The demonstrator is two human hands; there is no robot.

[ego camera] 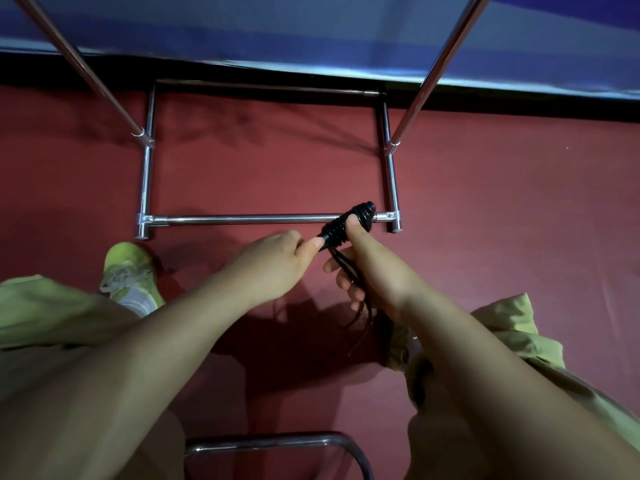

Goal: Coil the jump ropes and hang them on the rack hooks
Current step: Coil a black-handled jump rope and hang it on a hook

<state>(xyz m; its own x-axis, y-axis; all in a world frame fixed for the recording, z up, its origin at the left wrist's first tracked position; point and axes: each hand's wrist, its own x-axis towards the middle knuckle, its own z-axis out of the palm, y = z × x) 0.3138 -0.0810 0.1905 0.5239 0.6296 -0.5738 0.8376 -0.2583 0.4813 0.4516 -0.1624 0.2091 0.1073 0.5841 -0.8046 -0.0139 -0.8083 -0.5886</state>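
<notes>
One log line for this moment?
right hand: grips jump rope handle | left hand: pinches handle end | cord: dangling | rack: untouched

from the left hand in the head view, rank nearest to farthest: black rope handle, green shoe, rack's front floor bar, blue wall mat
Measured from the left hand:
1. Black rope handle: at its fingertips, just right.
2. Rack's front floor bar: just beyond the hand.
3. Green shoe: off to the left on the floor.
4. Blue wall mat: far back, behind the rack.

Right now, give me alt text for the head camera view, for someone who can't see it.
Two bare hands hold a black ribbed jump rope handle above a red floor: the right hand grips it with rope strands trailing down, and the left hand pinches its lower end. Behind it stands a chrome rack base; a yellow-green shoe shows at left.
</notes>
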